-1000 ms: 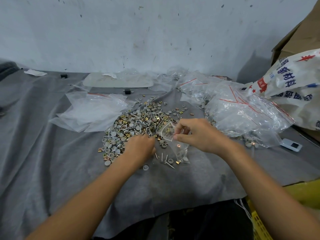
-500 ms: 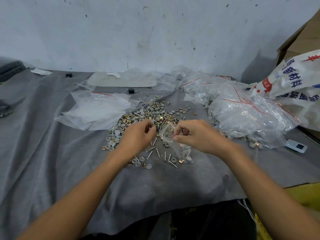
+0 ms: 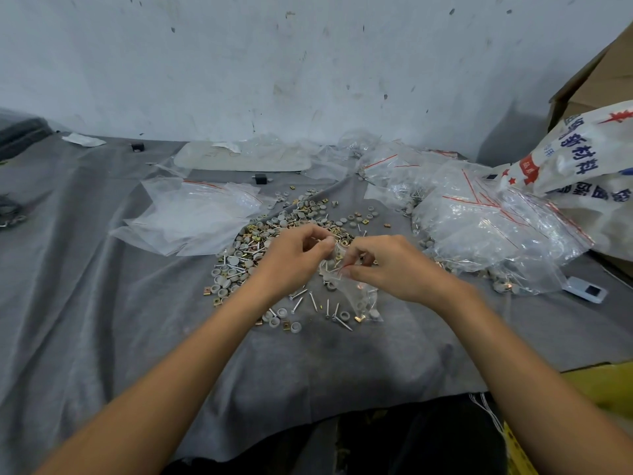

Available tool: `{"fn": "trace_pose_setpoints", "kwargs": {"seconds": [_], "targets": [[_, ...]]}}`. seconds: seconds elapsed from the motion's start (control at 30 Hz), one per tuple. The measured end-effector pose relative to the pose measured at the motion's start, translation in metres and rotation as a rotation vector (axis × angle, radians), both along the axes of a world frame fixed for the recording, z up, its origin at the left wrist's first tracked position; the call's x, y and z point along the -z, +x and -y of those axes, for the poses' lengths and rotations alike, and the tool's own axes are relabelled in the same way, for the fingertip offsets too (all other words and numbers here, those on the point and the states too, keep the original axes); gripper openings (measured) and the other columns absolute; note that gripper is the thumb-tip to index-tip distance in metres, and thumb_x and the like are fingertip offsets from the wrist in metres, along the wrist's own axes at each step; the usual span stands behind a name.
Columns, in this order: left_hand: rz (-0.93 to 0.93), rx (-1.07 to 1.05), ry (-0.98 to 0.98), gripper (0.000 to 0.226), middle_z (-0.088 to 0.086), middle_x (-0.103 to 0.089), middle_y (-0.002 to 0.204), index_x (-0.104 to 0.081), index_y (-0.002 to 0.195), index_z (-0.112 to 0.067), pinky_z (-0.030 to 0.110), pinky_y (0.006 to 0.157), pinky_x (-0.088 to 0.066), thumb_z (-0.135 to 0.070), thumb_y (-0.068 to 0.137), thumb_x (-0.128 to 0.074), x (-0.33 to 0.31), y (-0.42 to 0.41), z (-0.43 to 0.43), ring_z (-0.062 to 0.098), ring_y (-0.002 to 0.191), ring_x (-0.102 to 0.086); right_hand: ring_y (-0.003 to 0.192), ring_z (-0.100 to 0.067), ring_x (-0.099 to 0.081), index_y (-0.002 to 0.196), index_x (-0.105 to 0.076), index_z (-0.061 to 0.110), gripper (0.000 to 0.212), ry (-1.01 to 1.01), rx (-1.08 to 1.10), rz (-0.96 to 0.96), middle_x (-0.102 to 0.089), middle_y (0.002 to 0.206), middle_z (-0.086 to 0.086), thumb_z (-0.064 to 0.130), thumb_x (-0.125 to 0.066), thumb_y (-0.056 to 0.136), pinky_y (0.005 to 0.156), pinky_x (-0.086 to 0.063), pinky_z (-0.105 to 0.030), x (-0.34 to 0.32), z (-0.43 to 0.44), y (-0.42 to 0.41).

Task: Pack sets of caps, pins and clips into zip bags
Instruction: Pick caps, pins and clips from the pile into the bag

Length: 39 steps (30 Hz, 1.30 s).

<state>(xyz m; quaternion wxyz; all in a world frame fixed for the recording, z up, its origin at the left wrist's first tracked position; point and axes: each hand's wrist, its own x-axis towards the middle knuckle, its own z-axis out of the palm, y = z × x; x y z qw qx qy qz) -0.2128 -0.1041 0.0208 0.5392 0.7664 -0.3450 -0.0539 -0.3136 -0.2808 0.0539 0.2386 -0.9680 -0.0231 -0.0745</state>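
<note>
A small clear zip bag (image 3: 356, 293) hangs over the grey cloth, its mouth pinched by my right hand (image 3: 387, 265). A few caps and a brass clip show inside it near the bottom. My left hand (image 3: 294, 258) is at the bag's mouth with thumb and fingers pinched together; what they hold is too small to make out. Behind both hands lies a pile of grey caps, brass clips and pins (image 3: 274, 234). Loose pins and caps (image 3: 301, 310) lie scattered just in front of my hands.
A stack of flat zip bags (image 3: 191, 217) lies to the left of the pile. A heap of filled zip bags (image 3: 479, 228) sits to the right, with a printed sack (image 3: 589, 166) and a cardboard box behind. A small white device (image 3: 585, 290) lies at the right.
My left hand rose from the pile on the cloth and moved right to the bag's mouth. My right hand kept hold of the bag.
</note>
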Motion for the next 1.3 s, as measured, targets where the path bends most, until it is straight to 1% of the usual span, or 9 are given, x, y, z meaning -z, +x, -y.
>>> {"fn": "trace_pose_setpoints", "kwargs": {"seconds": [0.2,0.33,0.6,0.73,0.83,0.93,1.03,1.13,1.3], "targets": [[0.039,0.015,0.032,0.012,-0.005,-0.076,0.082,-0.068,0.104,-0.021,0.023,0.062,-0.043,-0.029,0.101,-0.061,-0.003,-0.004,0.001,-0.006,0.06,-0.059,0.078,0.006,-0.06,0.087,-0.071,0.035,0.006,-0.005,0.003,0.003,-0.062,0.076,0.035,0.036,-0.077,0.088,0.067,-0.041,-0.014,0.004,0.004,0.0],[0.085,0.004,0.011,0.012,-0.005,-0.073,0.082,-0.071,0.102,-0.025,0.027,0.064,-0.048,-0.032,0.099,-0.062,-0.007,-0.007,0.002,0.007,0.07,-0.064,0.081,0.001,-0.063,0.087,-0.071,0.032,0.007,0.001,0.001,0.009,-0.067,0.08,0.017,0.033,-0.077,0.088,0.071,-0.048,-0.024,0.004,0.004,0.001],[0.054,-0.021,-0.05,0.008,-0.015,-0.064,0.07,-0.073,0.1,-0.027,0.019,0.06,-0.045,-0.031,0.096,-0.067,-0.006,-0.006,0.003,0.001,0.063,-0.055,0.08,0.005,-0.061,0.088,-0.072,0.033,0.006,-0.005,0.005,0.026,-0.065,0.078,0.021,0.034,-0.078,0.088,0.065,-0.041,-0.012,0.005,0.007,0.0],[0.056,-0.025,-0.022,0.008,-0.002,-0.071,0.08,-0.071,0.101,-0.029,0.033,0.067,-0.051,-0.031,0.096,-0.066,-0.006,-0.01,0.004,0.019,0.073,-0.065,0.079,0.006,-0.061,0.087,-0.071,0.034,0.007,0.01,0.007,0.022,-0.064,0.077,0.021,0.034,-0.078,0.088,0.065,-0.04,-0.013,0.005,0.006,0.0],[0.102,-0.091,-0.011,0.01,-0.007,-0.068,0.074,-0.071,0.098,-0.031,0.027,0.062,-0.048,-0.035,0.097,-0.063,-0.003,-0.007,0.002,0.005,0.065,-0.061,0.081,0.003,-0.061,0.089,-0.072,0.031,0.006,0.009,0.008,0.016,-0.066,0.081,0.019,0.033,-0.077,0.089,0.068,-0.044,-0.017,0.003,0.006,-0.002],[0.182,-0.207,0.157,0.013,-0.017,-0.067,0.083,-0.069,0.096,-0.03,0.024,0.068,-0.048,-0.039,0.098,-0.06,0.004,0.003,-0.005,-0.002,0.076,-0.061,0.082,-0.003,-0.062,0.089,-0.073,0.026,0.007,0.045,0.036,0.028,-0.07,0.087,0.01,0.031,-0.077,0.089,0.072,-0.048,-0.023,-0.001,0.013,-0.005],[0.23,-0.253,0.388,0.012,-0.014,-0.07,0.09,-0.069,0.096,-0.032,0.028,0.071,-0.05,-0.036,0.099,-0.057,0.02,0.012,-0.013,0.004,0.079,-0.063,0.075,0.008,-0.059,0.086,-0.072,0.025,0.009,0.056,0.041,0.038,-0.065,0.077,0.017,0.032,-0.078,0.089,0.064,-0.042,-0.01,-0.004,0.018,-0.008],[0.203,-0.307,0.479,0.018,-0.011,-0.072,0.088,-0.073,0.099,-0.026,0.032,0.072,-0.053,-0.035,0.1,-0.057,0.039,0.019,-0.02,0.009,0.08,-0.065,0.076,0.013,-0.058,0.087,-0.072,0.028,0.009,0.02,0.045,0.031,-0.062,0.071,0.027,0.035,-0.076,0.091,0.064,-0.041,-0.009,-0.004,0.019,-0.008],[0.33,-0.387,0.557,0.025,-0.005,-0.064,0.111,-0.063,0.116,-0.026,0.036,0.077,-0.05,-0.039,0.095,-0.063,0.057,0.018,-0.028,0.02,0.1,-0.063,0.081,0.004,-0.06,0.089,-0.073,0.028,0.009,0.002,0.033,0.033,-0.065,0.079,0.019,0.037,-0.074,0.091,0.066,-0.044,-0.014,-0.002,0.018,-0.009]]}}
